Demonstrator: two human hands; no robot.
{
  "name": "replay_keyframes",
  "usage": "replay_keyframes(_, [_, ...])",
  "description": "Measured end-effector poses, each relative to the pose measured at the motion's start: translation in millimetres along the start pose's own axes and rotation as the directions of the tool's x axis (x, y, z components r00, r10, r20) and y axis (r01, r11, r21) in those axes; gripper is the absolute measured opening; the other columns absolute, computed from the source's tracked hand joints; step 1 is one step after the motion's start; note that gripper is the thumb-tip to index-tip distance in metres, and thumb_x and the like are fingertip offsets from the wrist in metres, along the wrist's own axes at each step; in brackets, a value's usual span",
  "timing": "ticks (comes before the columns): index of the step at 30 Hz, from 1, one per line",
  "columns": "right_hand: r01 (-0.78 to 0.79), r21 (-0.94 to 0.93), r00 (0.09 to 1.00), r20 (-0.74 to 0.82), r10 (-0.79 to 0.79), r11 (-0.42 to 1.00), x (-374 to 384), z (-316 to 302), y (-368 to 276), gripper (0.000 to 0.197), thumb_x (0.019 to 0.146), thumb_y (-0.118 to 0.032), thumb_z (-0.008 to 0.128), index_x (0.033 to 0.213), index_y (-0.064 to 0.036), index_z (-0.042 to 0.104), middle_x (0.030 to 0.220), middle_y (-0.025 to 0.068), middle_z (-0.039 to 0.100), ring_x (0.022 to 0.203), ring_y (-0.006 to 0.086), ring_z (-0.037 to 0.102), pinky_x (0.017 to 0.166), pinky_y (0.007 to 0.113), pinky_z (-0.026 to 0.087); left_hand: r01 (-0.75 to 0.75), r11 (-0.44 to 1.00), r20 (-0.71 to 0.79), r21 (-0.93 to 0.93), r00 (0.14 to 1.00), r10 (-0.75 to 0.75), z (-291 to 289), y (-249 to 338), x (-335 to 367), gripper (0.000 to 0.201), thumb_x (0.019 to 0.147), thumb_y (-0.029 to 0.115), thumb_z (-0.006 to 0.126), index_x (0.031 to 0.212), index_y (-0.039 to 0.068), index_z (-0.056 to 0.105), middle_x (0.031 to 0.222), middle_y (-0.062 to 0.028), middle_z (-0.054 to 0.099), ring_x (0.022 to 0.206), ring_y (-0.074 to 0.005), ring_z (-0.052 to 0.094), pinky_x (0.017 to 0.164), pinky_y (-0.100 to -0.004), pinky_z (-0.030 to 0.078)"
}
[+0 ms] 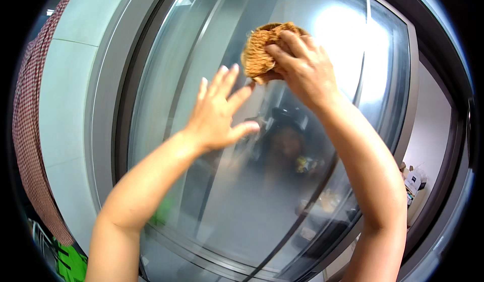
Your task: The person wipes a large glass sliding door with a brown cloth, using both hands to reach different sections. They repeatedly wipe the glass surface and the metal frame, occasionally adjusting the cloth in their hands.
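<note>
Head view, from my far seat: at the left edge hangs a red-and-white checked cloth (31, 95), with a bright green bag-like item (71, 264) below it. Next comes a pale tiled wall (68, 110), then the grey frame (107, 105) that curves around a large glass panel (237, 196). The glass carries reflections, and its lower middle looks hazy.

Over the glass I see the left hand (217, 113), empty, its fingers spread wide; whether it touches the surface I cannot tell. Its index fingertip sits just beside the lower edge of an orange-brown cloth (258, 55), which lies against the upper part of the glass. To its right, the right hand (305, 65) grips that cloth, fingers bent over it and pressing it.

Farther right, past the panel's edge, a white box (414, 180) shows among small clutter.

I judge the step in hand to be wiping the glass. The next move, to my mind, calls for steady, flat pressure through the cloth, with the left hand kept out of its path and the hazy part reached too.
</note>
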State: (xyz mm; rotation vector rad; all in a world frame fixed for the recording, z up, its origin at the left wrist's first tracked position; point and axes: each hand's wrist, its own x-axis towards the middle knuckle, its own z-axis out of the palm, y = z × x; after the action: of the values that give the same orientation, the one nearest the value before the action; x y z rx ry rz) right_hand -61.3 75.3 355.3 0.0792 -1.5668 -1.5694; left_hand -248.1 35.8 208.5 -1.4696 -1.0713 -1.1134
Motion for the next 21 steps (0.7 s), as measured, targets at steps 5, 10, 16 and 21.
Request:
replay_keyframes(5, [-0.627,-0.354,0.751,-0.038,0.66,0.694,-20,-43,177,0.037,0.095,-0.036,0.059,0.116,-0.0062,0.066,0.11,0.0109,0.067,0.101,0.021,0.066,0.082,0.033,0.056,0.081,0.997,0.031,-0.006,0.996,-0.081,-13,-101,33,0.084,0.081,0.064,0.063,0.148,0.021,0.038,0.156,-0.0213,0.022,0.145,-0.0408,0.017,0.113,-0.0609,0.016])
replay_keyframes(10, [-0.741,-0.666,0.362,-0.285,0.887,0.089,27,-32,261,0.035,0.087,-0.039,0.067,0.116,-0.0206,0.068,0.127,0.0122,0.061,0.112,0.0297,0.062,0.097,0.045,0.048,0.123,0.992,0.043,0.034,0.991,-0.124,-29,-179,73,0.089,0.082,0.074,0.052,0.152,0.024,0.03,0.159,-0.0202,0.016,0.147,-0.0389,0.011,0.115,-0.0584,0.012])
replay_keyframes(16, [-0.445,-0.228,0.887,0.026,0.462,0.866,168,137,83,0.033,0.087,-0.035,0.069,0.119,-0.0254,0.067,0.13,0.0022,0.059,0.113,0.0228,0.06,0.094,0.037,0.049,0.148,0.984,0.046,0.097,0.987,-0.153,-18,-195,111,0.089,0.083,0.077,0.045,0.153,0.025,0.026,0.159,-0.0189,0.014,0.148,-0.0376,0.01,0.116,-0.0567,0.011])
replay_keyframes(21, [-0.475,-0.148,0.879,-0.025,0.477,0.868,151,144,119,0.031,0.092,-0.027,0.065,0.121,-0.0172,0.064,0.128,0.0042,0.06,0.114,0.0243,0.06,0.096,0.038,0.05,0.123,0.988,0.008,0.095,0.992,-0.125,-16,-216,126,0.088,0.084,0.079,0.041,0.153,0.028,0.025,0.16,-0.0163,0.013,0.149,-0.0343,0.007,0.118,-0.0546,0.008])
